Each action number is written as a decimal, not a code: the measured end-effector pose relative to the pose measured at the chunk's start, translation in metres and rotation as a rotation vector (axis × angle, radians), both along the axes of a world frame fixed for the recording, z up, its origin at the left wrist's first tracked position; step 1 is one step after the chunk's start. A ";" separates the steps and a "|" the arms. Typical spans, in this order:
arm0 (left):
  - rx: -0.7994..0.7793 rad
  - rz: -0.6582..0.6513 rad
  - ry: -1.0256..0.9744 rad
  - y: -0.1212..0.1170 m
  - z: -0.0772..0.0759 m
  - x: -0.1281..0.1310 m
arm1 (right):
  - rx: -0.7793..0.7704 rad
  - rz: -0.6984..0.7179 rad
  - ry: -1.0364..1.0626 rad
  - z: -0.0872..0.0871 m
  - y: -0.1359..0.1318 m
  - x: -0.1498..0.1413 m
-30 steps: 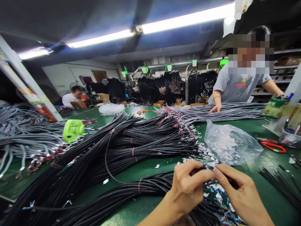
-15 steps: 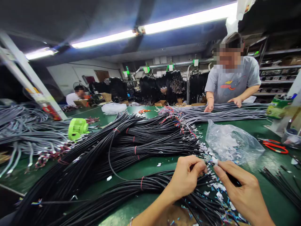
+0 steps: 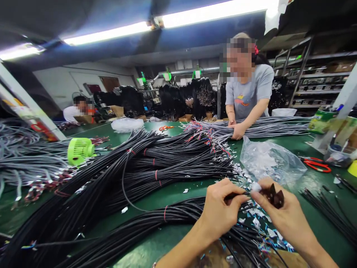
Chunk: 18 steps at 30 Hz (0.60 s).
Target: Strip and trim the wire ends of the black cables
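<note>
My left hand (image 3: 223, 212) is closed, thumb and forefinger pinching the end of a black cable (image 3: 245, 193). My right hand (image 3: 287, 219) is closed right beside it, with a crumpled white scrap (image 3: 255, 187) between thumb and forefinger. Something dark and pointed (image 3: 275, 196) shows inside the curl of that hand; I cannot make out what it is. Under both hands runs a bundle of black cables (image 3: 134, 223) held by a red tie (image 3: 165, 213). White scraps and bits of blue wire (image 3: 256, 223) litter the cable ends.
A larger pile of black cables (image 3: 111, 178) lies left. Beyond my right hand rests a clear plastic bag (image 3: 270, 160) with white scraps, then red-handled scissors (image 3: 318, 164). A green fan (image 3: 80, 151) stands left. Across the green table, a co-worker (image 3: 248, 89) handles grey cables (image 3: 279, 126).
My right hand has turned, opening its palm side to view, with the white scrap now at its fingertips and apart from the cable. The co-worker has moved left and brought both hands together.
</note>
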<state>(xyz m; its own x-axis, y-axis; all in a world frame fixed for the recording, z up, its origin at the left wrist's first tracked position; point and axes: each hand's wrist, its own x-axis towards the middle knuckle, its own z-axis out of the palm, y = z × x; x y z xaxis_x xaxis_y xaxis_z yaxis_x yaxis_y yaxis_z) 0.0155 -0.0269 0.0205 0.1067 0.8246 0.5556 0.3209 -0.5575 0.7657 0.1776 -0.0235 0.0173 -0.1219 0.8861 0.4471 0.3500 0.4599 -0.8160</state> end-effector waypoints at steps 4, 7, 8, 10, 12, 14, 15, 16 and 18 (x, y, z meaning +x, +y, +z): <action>0.037 -0.048 -0.004 0.005 0.001 -0.003 | -0.355 0.201 0.263 -0.009 0.002 -0.001; -0.012 -0.121 0.014 0.009 0.001 -0.003 | -0.336 0.272 0.295 -0.013 0.004 -0.001; -0.037 -0.130 0.036 0.009 0.000 -0.003 | -0.221 0.231 0.223 -0.012 0.005 0.000; -0.087 -0.134 0.081 0.007 -0.001 -0.001 | 0.033 0.098 0.050 -0.010 0.008 0.001; -0.115 -0.120 0.113 0.004 -0.002 0.001 | 0.147 0.010 -0.023 -0.010 0.009 0.001; -0.109 -0.088 0.124 0.001 -0.002 0.002 | 0.041 0.020 0.069 -0.012 0.010 0.001; -0.097 -0.068 0.119 0.001 -0.003 0.002 | -0.076 0.068 0.133 -0.014 0.010 0.000; -0.087 -0.053 0.109 0.001 -0.003 0.002 | -0.190 0.119 0.190 -0.015 0.009 0.000; -0.090 -0.040 0.083 0.003 -0.004 0.003 | -0.287 0.175 0.213 -0.017 0.008 -0.002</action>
